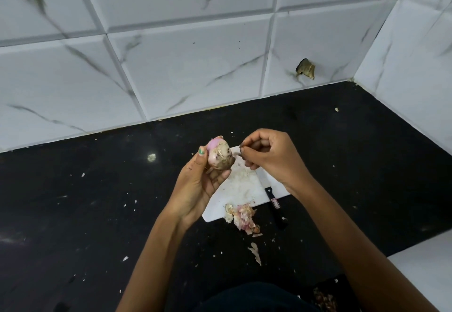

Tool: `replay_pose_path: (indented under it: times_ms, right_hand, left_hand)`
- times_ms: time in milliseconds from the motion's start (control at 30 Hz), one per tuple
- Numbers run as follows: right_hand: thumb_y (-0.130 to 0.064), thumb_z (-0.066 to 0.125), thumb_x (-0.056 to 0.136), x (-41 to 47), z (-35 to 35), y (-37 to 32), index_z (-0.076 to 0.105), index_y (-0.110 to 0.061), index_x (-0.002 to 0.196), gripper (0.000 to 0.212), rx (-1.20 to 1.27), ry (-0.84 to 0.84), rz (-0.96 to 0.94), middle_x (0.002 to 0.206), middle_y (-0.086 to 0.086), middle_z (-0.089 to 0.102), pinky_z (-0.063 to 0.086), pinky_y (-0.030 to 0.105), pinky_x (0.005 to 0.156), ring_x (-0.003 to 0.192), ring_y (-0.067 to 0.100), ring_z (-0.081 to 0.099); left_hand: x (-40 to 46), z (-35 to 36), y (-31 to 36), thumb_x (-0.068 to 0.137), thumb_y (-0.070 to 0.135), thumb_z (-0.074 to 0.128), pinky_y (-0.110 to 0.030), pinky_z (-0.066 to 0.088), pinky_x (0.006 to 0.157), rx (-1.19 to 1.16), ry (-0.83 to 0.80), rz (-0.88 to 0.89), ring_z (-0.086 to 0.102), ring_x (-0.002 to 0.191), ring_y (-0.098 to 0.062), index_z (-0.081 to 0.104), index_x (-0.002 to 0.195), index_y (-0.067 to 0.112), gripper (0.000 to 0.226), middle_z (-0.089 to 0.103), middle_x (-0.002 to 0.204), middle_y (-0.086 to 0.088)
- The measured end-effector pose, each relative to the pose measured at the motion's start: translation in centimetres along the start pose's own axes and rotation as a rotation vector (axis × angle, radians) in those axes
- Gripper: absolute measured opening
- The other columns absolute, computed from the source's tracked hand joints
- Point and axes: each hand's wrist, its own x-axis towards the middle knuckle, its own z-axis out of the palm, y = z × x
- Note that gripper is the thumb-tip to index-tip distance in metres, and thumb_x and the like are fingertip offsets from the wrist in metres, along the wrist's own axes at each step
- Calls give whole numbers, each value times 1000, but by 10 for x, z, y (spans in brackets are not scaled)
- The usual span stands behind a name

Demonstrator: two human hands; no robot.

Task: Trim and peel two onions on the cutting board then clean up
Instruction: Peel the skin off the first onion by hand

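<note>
Black counter (97, 213), scattered with small skin flakes. White cutting board (241, 185) in middle, with peel pile (242, 216) on near edge and black-handled knife (275, 205) beside. Above board, 1 onion (218, 156) gripped by left hand (198, 184). Right hand (269, 157) curled, fingertips pinched together just beside onion; cannot tell what is pinched.

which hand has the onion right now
The left hand grips the onion, held up over the cutting board. The right hand has fingers curled beside it, not holding the onion.
</note>
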Motion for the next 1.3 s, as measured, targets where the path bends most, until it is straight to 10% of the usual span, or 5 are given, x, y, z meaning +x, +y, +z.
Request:
replay_pose_path:
  times_ms: [167, 300, 567, 967, 1300]
  right_hand:
    - [-7, 55, 88, -4, -4, 19, 66, -19, 98, 20, -451, -209, 147, 86, 0, 59, 45, 30, 57, 64, 12, 55]
    - [-12, 55, 91, -11, -1, 5, 68, -18, 101, 17, -255, -107, 56, 95, -11, 64, 56, 39, 76, 82, 16, 65]
    - [-30, 81, 73, -16, 19, -12, 66, -16, 100, 33, -151, 12, -53, 86, -9, 68, 52, 14, 61, 74, 2, 65]
    - [3, 66, 79, -9, 10, -9, 72, -8, 88, 16, -45, -9, -29, 78, 6, 72, 56, 19, 62, 65, 12, 69]
    - [-14, 73, 82, -12, 11, -6, 68, -4, 85, 11, -11, 18, -28, 76, 8, 70, 59, 29, 64, 68, 18, 70]
  left_hand:
    - [1, 1, -2, 79, 42, 54, -20, 57, 67, -59, 73, -27, 71, 91, -17, 61, 120, 11, 52, 73, 100, -8]
    - [2, 3, -3, 75, 40, 56, -21, 58, 67, -42, 93, 0, 72, 85, -15, 61, 115, 9, 51, 74, 92, -6]
    - [3, 6, -5, 72, 34, 61, -21, 58, 65, 67, 117, 85, 72, 82, -12, 60, 112, 13, 45, 75, 89, -1]
    - [1, 3, -8, 73, 36, 60, -24, 59, 70, 84, 133, 88, 72, 79, -13, 59, 116, 7, 51, 74, 88, -4]
    - [3, 0, -11, 72, 36, 63, -26, 60, 69, 56, 182, 88, 73, 84, -19, 55, 121, 1, 62, 74, 94, -9]
